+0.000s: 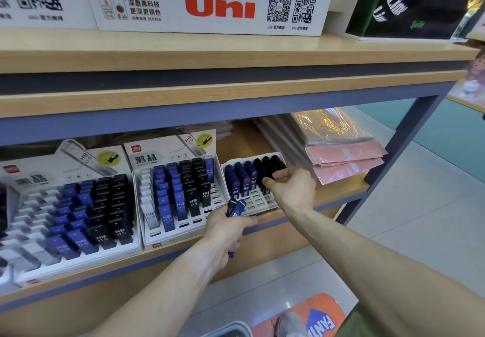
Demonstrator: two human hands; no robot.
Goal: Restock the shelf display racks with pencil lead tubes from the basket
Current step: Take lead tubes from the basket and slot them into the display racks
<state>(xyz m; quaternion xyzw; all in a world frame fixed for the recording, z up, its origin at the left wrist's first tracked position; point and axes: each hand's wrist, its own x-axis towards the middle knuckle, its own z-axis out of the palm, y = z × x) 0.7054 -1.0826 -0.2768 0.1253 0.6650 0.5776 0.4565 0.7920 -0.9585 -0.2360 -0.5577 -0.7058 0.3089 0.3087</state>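
At the far left of the lower shelf (338, 192) you have a large white display rack (70, 221), tilted back, with rows of white, blue and black lead tubes marked HB 0.5. Just beside it to the right stands a second rack (178, 192) of the same kind; its white, blue and black columns are partly filled, with open slots along the front rows.

Your left hand (231, 227) sits in front of that second rack's right corner. Its fingers are curled round a few blue lead tubes (236, 208), one with a yellow-green tip showing above your thumb and a blue end poking out below your palm.

To the right again is a smaller white rack (253, 200) holding dark blue tubes marked 0.3 on its left side and black tubes (265, 171) on its right, with bare grid slots at the front. Your right hand (291, 187) reaches into its right side, thumb and fingers closed on the black tubes at the back; whether you are pinching one tube or only touching them, I cannot tell.

Right of that rack lie flat pink packets (346, 158) in clear wrap. At the bottom edge of the view, between your forearms, a grey rim (231, 327) shows on the floor; it may be the basket, but it is too cropped to tell.
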